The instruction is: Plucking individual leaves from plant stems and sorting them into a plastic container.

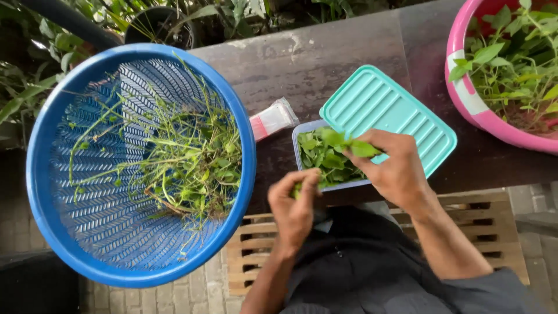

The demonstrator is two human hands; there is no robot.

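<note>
Near the frame's centre, my right hand pinches green leaves over the small box of leaves, while my left hand, lower down, pinches a green sprig. Left sits the blue basket of stems.

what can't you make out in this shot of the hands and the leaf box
Head view only:
- Left hand: what its curled fingers pinch is mostly hidden.
- Clear box: one end covered by the teal lid, the near side by the right hand.
- Pink basin: cut off by the frame edge.
</note>
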